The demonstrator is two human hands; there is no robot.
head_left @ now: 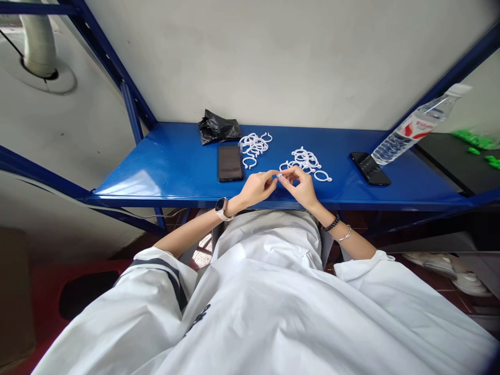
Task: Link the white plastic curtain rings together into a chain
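Observation:
My left hand [257, 188] and my right hand [301, 188] meet fingertip to fingertip above the front part of the blue table. Pinched between them is a small white plastic ring [279, 176], mostly covered by the fingers. Just beyond my right hand lies a loose pile of white plastic rings [307, 158], with a single closed ring [321, 176] at its right side. Another group of white rings [253, 143] lies beyond my left hand; some of these show a gap in the loop.
Left of the rings sits a dark tablet-like device [230, 163], with a crumpled black plastic bag [219, 127] behind it. At the right, a water bottle [414, 130] stands by a black phone [371, 169]. Green pieces [474, 139] lie farther right. The blue table [172, 161] meets a wall behind.

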